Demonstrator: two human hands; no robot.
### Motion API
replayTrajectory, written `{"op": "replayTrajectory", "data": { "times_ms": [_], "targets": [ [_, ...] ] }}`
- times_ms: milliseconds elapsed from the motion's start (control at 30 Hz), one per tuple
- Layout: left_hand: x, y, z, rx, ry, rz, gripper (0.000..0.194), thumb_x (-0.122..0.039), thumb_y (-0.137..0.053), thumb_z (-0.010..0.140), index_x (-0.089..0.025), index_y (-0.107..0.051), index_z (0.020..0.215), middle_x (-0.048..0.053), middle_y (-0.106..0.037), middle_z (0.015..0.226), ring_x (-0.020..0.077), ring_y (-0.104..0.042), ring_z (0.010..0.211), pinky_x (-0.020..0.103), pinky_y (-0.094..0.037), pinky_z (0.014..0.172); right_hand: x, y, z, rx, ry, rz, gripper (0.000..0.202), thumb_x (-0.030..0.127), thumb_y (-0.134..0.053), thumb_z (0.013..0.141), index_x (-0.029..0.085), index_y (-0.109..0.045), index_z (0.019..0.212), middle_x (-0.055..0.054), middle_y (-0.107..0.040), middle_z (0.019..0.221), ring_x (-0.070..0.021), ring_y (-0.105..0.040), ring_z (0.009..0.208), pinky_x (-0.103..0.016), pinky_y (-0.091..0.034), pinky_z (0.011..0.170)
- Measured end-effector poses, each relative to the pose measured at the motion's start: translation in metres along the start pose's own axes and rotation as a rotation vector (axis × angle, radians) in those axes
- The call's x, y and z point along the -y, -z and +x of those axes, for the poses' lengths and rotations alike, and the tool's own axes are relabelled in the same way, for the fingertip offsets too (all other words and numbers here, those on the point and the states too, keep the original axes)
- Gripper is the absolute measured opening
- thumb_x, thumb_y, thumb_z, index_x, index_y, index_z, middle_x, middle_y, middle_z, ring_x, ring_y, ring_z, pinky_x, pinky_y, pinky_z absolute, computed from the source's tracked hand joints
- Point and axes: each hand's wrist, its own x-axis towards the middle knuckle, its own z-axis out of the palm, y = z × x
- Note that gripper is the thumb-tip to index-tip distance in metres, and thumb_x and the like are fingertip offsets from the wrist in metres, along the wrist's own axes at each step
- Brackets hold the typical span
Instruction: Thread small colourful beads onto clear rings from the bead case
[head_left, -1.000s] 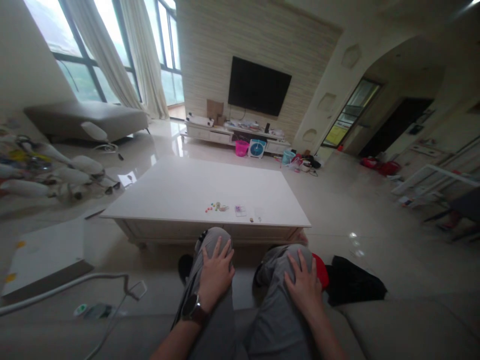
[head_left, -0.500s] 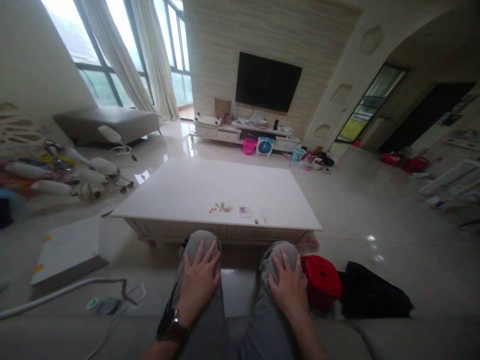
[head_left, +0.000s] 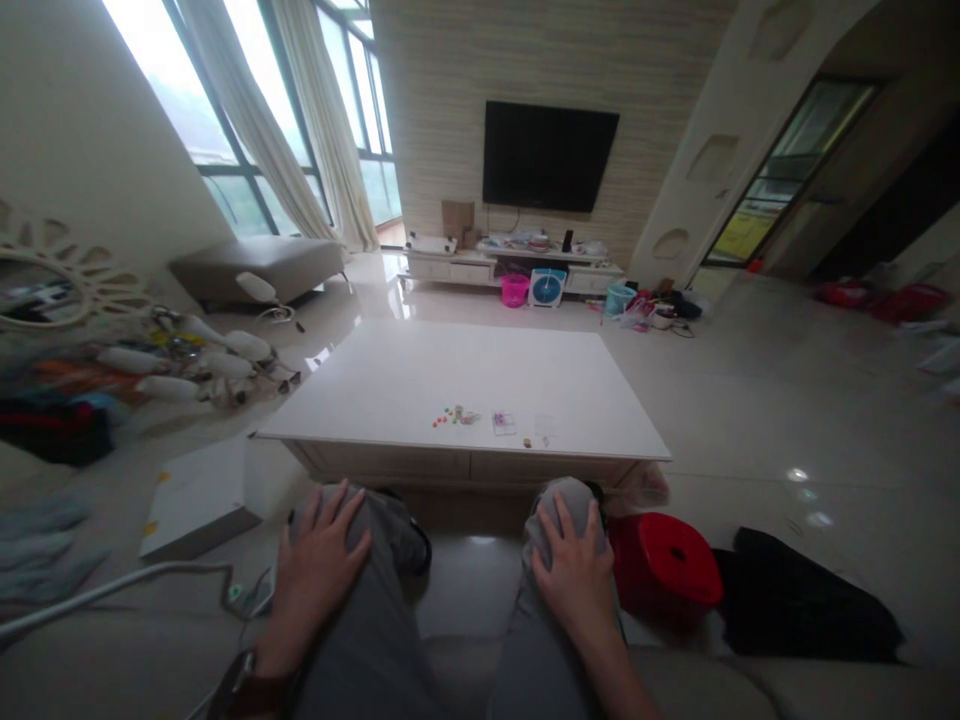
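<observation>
My left hand [head_left: 321, 560] rests on my left knee with its fingers spread, holding nothing. On the other knee lies my right hand [head_left: 574, 570], its fingers also apart. Beyond the knees stands a white table [head_left: 465, 370]. Near its front edge are several small red and green pieces [head_left: 442, 418], a small clear case with purple bits [head_left: 503, 423], a pale sheet [head_left: 544, 425] and a tiny dark item [head_left: 527, 442].
A red bin [head_left: 667, 570] and a black cloth or bag [head_left: 810, 600] are right of my right knee. At the left are a white box [head_left: 199, 500] and a pale hose [head_left: 112, 590]. A TV [head_left: 550, 157] hangs on the far wall.
My left knee has swung out to the left with my left hand on it, so the legs are wider apart. The right hand stays on its knee. The view has shifted slightly.
</observation>
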Motion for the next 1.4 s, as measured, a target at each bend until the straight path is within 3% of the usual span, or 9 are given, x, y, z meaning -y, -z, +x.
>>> {"op": "replayTrajectory", "data": {
  "times_ms": [167, 333, 467, 600, 733, 867, 967, 1100, 1400],
  "targets": [
    [-0.028, 0.015, 0.013, 0.033, 0.001, -0.084, 0.032, -0.032, -0.048, 0.096, -0.028, -0.072, 0.117, 0.006, -0.058, 0.148, 0.0391, -0.032, 0.149, 0.079, -0.016, 0.113, 0.006, -0.002, 0.0, 0.011, -0.01, -0.016, 0.062, 0.038, -0.048, 0.091, 0.039, -0.046, 0.153, 0.009, -0.017, 0.171, -0.0467, 0.005, 0.155, -0.069, -0.032, 0.108],
    [-0.073, 0.02, 0.049, 0.264, -0.177, -0.442, 0.025, -0.029, -0.052, 0.095, -0.022, -0.07, 0.111, 0.009, -0.074, 0.117, 0.022, -0.068, 0.107, 0.035, -0.049, 0.096, 0.001, -0.001, 0.018, 0.039, 0.072, 0.014, 0.056, 0.037, -0.053, 0.088, 0.037, -0.057, 0.144, 0.006, -0.031, 0.167, -0.0455, -0.003, 0.155, -0.066, -0.024, 0.114],
    [-0.122, 0.025, 0.102, 0.284, -0.386, -0.44, 0.018, -0.031, -0.06, 0.09, -0.022, -0.072, 0.099, 0.009, -0.076, 0.103, 0.0242, -0.07, 0.097, 0.033, -0.05, 0.086, -0.008, 0.018, 0.073, 0.159, 0.113, 0.094, 0.048, 0.038, -0.052, 0.09, 0.031, -0.062, 0.137, -0.004, -0.047, 0.158, -0.0362, -0.032, 0.148, -0.06, -0.026, 0.116],
    [-0.162, 0.025, 0.179, 0.359, -0.53, -0.468, 0.018, -0.022, -0.065, 0.082, -0.022, -0.076, 0.097, 0.009, -0.077, 0.098, 0.0255, -0.071, 0.093, 0.034, -0.051, 0.082, 0.004, 0.053, 0.168, 0.21, 0.151, 0.159, 0.044, 0.038, -0.052, 0.093, 0.023, -0.062, 0.134, -0.012, -0.064, 0.138, -0.0285, -0.059, 0.122, -0.045, -0.039, 0.106],
    [-0.146, 0.002, 0.255, 0.235, -0.357, -0.521, 0.026, -0.014, -0.06, 0.083, -0.02, -0.076, 0.103, 0.007, -0.077, 0.103, 0.0216, -0.07, 0.096, 0.03, -0.051, 0.084, 0.029, 0.056, 0.259, 0.226, 0.194, 0.24, 0.043, 0.034, -0.055, 0.093, 0.017, -0.063, 0.132, -0.014, -0.066, 0.133, -0.0253, -0.061, 0.119, -0.034, -0.043, 0.101],
    [-0.098, -0.05, 0.293, 0.327, -0.176, -0.492, 0.027, -0.014, -0.061, 0.084, -0.016, -0.073, 0.108, 0.009, -0.077, 0.105, 0.0186, -0.07, 0.095, 0.026, -0.051, 0.084, 0.045, 0.011, 0.293, 0.377, 0.164, 0.18, 0.046, 0.028, -0.057, 0.091, 0.018, -0.059, 0.136, -0.014, -0.057, 0.139, -0.0252, -0.062, 0.117, -0.034, -0.045, 0.098],
    [-0.08, -0.087, 0.299, 0.378, -0.179, -0.425, 0.032, -0.013, -0.066, 0.082, -0.015, -0.072, 0.113, 0.011, -0.074, 0.113, 0.0201, -0.068, 0.103, 0.025, -0.049, 0.088, 0.055, -0.02, 0.29, 0.432, 0.161, 0.149, 0.053, 0.031, -0.059, 0.09, 0.024, -0.055, 0.142, -0.015, -0.044, 0.148, -0.0274, -0.062, 0.115, -0.038, -0.047, 0.097],
    [-0.09, -0.116, 0.296, 0.371, -0.196, -0.372, 0.04, -0.023, -0.067, 0.086, -0.016, -0.068, 0.125, 0.015, -0.068, 0.118, 0.0232, -0.065, 0.105, 0.031, -0.047, 0.096, 0.067, -0.034, 0.287, 0.465, 0.205, 0.124, 0.053, 0.029, -0.058, 0.089, 0.025, -0.052, 0.142, -0.015, -0.042, 0.147, -0.0318, -0.058, 0.12, -0.047, -0.046, 0.101],
    [-0.105, -0.139, 0.289, 0.372, -0.207, -0.326, 0.029, -0.007, -0.051, 0.086, -0.014, -0.073, 0.103, 0.016, -0.069, 0.103, 0.0235, -0.065, 0.1, 0.032, -0.048, 0.091, 0.064, -0.04, 0.288, 0.577, 0.3, 0.121, 0.062, 0.029, -0.062, 0.084, 0.019, -0.05, 0.144, -0.019, -0.039, 0.154, -0.0329, -0.066, 0.111, -0.046, -0.051, 0.095]
  ]
}}
